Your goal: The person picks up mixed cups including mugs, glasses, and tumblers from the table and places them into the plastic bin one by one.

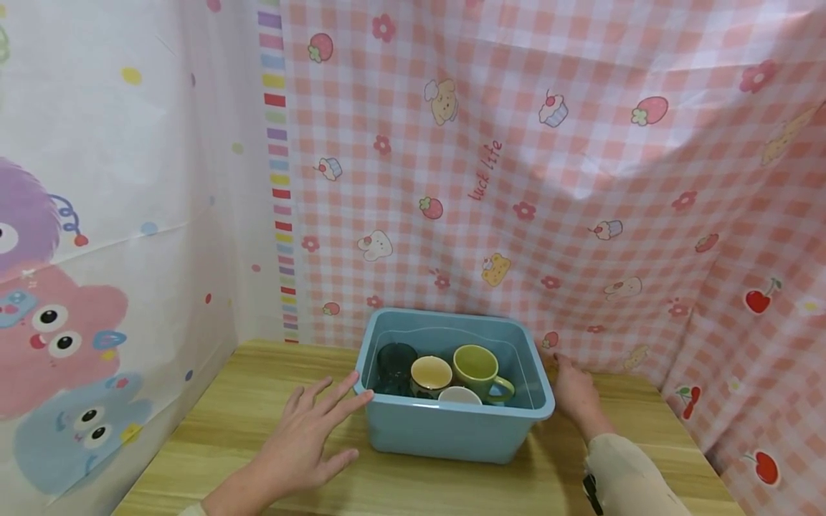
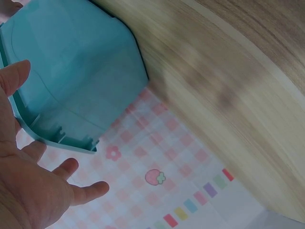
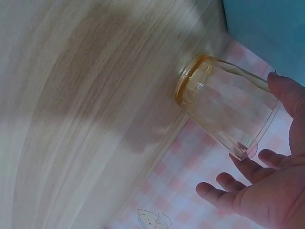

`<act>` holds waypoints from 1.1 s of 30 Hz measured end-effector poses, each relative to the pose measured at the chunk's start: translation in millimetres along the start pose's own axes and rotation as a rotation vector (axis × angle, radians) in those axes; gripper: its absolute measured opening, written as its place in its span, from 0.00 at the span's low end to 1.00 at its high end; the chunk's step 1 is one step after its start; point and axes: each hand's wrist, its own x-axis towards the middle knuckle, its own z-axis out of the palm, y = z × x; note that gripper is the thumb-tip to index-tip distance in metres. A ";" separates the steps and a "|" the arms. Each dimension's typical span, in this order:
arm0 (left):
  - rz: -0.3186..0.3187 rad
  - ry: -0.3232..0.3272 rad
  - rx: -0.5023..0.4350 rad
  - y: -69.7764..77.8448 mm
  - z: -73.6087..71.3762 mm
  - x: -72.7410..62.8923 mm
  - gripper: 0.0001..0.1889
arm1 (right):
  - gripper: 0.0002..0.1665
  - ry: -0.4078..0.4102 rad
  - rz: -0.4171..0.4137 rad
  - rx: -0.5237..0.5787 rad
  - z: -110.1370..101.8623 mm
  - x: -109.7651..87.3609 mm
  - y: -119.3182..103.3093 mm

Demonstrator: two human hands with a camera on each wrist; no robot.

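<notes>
My right hand (image 1: pixel 577 394) is beside the right end of a blue plastic bin (image 1: pixel 448 433). In the right wrist view, its thumb and index finger pinch the rim of a clear amber-tinted drinking glass (image 3: pixel 228 100), whose thick base is close over the tabletop. The head view mostly hides this glass. My left hand (image 1: pixel 300 441) spreads its straight fingers at the bin's left front corner, fingertips right at the rim. Inside the bin are a dark glass (image 1: pixel 396 362), a cream-lined cup (image 1: pixel 432 373), a green mug (image 1: pixel 476 364) and a white cup (image 1: pixel 460 395).
The bin stands on a wood-grain table (image 1: pixel 258 387), its back close to a pink checked cloth (image 1: pixel 413 172) hanging behind. A white cartoon-printed cloth (image 1: pixel 161 215) hangs along the left side. More checked cloth hangs on the right.
</notes>
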 end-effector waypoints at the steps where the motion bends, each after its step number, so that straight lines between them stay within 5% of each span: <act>1: 0.001 0.000 -0.001 -0.1 0.0 0.1 0.47 | 0.38 -0.019 0.022 0.007 -5.8 -4.1 -7.6; 17: 0.000 0.006 -0.011 -0.5 1.3 -0.3 0.50 | 0.61 -0.061 0.093 0.027 -23.6 -17.1 -6.6; 33: -0.004 -0.002 -0.019 0.5 0.7 -0.2 0.50 | 0.69 -0.077 0.085 0.090 -56.4 -31.6 11.8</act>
